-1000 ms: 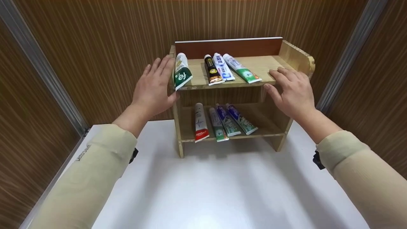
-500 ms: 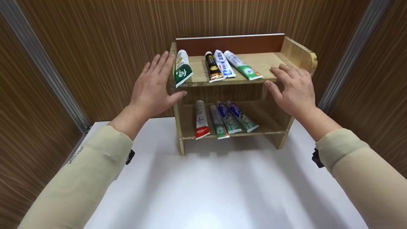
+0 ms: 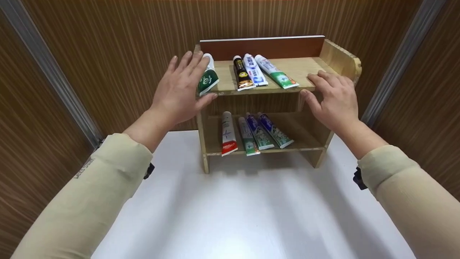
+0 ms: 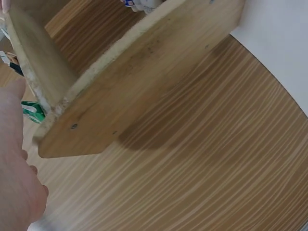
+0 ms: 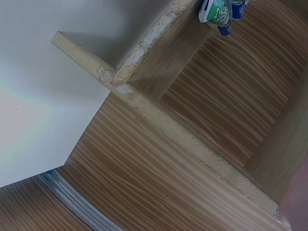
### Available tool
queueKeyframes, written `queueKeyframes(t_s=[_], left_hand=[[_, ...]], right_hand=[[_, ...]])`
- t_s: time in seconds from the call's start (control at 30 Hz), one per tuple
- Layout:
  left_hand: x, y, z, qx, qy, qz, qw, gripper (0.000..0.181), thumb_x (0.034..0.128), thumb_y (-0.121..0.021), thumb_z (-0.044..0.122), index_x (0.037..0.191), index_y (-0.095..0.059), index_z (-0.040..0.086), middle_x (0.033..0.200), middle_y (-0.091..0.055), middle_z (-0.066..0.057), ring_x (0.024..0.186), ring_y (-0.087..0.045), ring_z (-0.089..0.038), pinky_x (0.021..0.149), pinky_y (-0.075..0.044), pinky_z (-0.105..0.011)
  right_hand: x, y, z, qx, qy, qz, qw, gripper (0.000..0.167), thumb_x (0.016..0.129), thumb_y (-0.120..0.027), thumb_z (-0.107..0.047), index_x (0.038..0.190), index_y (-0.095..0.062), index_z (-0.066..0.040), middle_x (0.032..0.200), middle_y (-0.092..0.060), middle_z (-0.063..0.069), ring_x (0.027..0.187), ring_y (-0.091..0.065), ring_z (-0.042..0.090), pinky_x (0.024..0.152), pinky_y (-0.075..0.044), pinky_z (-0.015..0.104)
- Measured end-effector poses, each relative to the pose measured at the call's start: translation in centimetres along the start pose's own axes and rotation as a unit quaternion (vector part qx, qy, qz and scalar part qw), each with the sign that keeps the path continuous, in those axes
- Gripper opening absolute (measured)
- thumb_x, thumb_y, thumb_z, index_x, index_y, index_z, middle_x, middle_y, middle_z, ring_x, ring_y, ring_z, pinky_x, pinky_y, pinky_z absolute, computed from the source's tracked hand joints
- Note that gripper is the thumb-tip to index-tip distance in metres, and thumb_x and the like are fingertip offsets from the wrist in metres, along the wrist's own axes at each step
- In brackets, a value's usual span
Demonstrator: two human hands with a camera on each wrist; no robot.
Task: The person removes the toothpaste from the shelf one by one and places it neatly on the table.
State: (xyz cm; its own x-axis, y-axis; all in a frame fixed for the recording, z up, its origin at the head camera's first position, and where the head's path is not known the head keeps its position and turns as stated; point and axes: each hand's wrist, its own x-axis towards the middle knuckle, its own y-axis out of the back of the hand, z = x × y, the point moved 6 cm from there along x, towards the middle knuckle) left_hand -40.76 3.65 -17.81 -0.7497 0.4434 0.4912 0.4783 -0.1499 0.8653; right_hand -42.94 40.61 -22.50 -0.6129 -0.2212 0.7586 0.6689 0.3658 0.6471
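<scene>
My left hand [image 3: 179,90], fingers straight, is at the left end of a two-tier wooden shelf [image 3: 258,92]. It partly hides a white and dark-green toothpaste tube [image 3: 209,78]; whether it touches the tube is unclear. My right hand [image 3: 334,99] rests at the right front of the upper board, fingers on top and thumb by the front edge. Between the hands lie a black toothpaste tube [image 3: 243,73], a white and blue one [image 3: 255,70] and a white and green one [image 3: 276,72]. In the left wrist view, the left hand [image 4: 19,173] is beside the shelf's side panel [image 4: 130,91].
On the lower board lie a white and red toothpaste tube [image 3: 228,133], a grey and green one [image 3: 248,136] and two purple and green ones, one at the right [image 3: 275,130]. The shelf stands on a white table [image 3: 233,208], with wood-grain walls [image 3: 125,64] around it.
My left hand has shifted right, now covering part of the white and dark-green tube. The shelf appears slightly higher in the head view. My right hand stays at the upper board.
</scene>
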Motion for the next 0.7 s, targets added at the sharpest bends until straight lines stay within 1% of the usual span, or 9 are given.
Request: queueKeyframes(t_s=[0.13,0.2,0.27,0.33,0.43,0.57,0.7], left_hand=[[0.4,-0.2,0.6,0.001,0.004,-0.003,1.0000,0.086,0.1055,-0.055,0.058,0.170,-0.022,0.011,0.176,-0.021,-0.010,0.163,-0.011,-0.031,0.131,0.003,-0.046],[0.4,-0.5,0.9,-0.001,0.007,0.000,1.0000,0.086,0.1051,-0.056,0.058,0.170,-0.024,0.012,0.174,-0.025,-0.009,0.163,-0.009,-0.030,0.130,0.006,-0.046],[0.5,-0.9,1.2,-0.007,0.011,0.010,0.9999,0.084,0.1047,-0.056,0.059,0.169,-0.028,0.012,0.172,-0.031,-0.009,0.163,-0.009,-0.030,0.130,0.009,-0.045],[0.4,-1.2,1.4,-0.017,0.014,0.028,0.9993,0.081,0.1050,-0.057,0.057,0.167,-0.033,0.010,0.169,-0.038,-0.009,0.163,-0.011,-0.030,0.129,0.011,-0.045],[0.3,-1.7,1.5,-0.038,0.025,0.067,0.9967,0.072,0.1065,-0.057,0.053,0.161,-0.043,0.008,0.163,-0.047,-0.009,0.162,-0.017,-0.030,0.129,0.011,-0.043],[0.2,-2.1,1.6,-0.065,0.039,0.124,0.9894,0.057,0.1082,-0.059,0.043,0.152,-0.056,0.006,0.154,-0.058,-0.009,0.160,-0.027,-0.030,0.130,0.007,-0.041],[0.3,-2.2,1.9,-0.079,0.048,0.167,0.9816,0.045,0.1080,-0.062,0.032,0.145,-0.064,0.007,0.147,-0.064,-0.010,0.156,-0.035,-0.030,0.130,0.005,-0.040]], right_hand=[[0.0,0.1,0.0,0.000,0.000,0.005,1.0000,0.052,0.104,-0.062,-0.048,0.142,-0.067,-0.012,0.144,-0.064,0.018,0.137,-0.054,0.039,0.119,-0.035,0.058],[0.0,0.1,-0.1,0.000,-0.001,0.003,1.0000,0.052,0.104,-0.062,-0.049,0.142,-0.067,-0.013,0.144,-0.064,0.018,0.138,-0.054,0.039,0.119,-0.035,0.058],[0.0,0.1,0.0,0.000,-0.002,0.002,1.0000,0.053,0.104,-0.062,-0.049,0.142,-0.067,-0.013,0.144,-0.064,0.018,0.138,-0.054,0.039,0.119,-0.035,0.058],[-0.1,0.1,-0.1,0.000,-0.004,0.000,1.0000,0.053,0.104,-0.062,-0.049,0.142,-0.067,-0.013,0.145,-0.064,0.018,0.138,-0.054,0.040,0.119,-0.034,0.058],[-0.1,0.1,-0.1,0.002,-0.003,0.003,1.0000,0.053,0.104,-0.062,-0.049,0.142,-0.067,-0.012,0.144,-0.064,0.018,0.138,-0.054,0.040,0.119,-0.035,0.058],[-0.1,0.1,-0.1,0.003,0.000,0.007,1.0000,0.053,0.104,-0.062,-0.048,0.142,-0.067,-0.012,0.143,-0.064,0.019,0.137,-0.054,0.040,0.118,-0.035,0.059],[-0.1,0.1,0.0,0.003,0.000,0.006,1.0000,0.053,0.104,-0.062,-0.048,0.142,-0.067,-0.012,0.144,-0.064,0.019,0.137,-0.054,0.040,0.118,-0.035,0.059]])
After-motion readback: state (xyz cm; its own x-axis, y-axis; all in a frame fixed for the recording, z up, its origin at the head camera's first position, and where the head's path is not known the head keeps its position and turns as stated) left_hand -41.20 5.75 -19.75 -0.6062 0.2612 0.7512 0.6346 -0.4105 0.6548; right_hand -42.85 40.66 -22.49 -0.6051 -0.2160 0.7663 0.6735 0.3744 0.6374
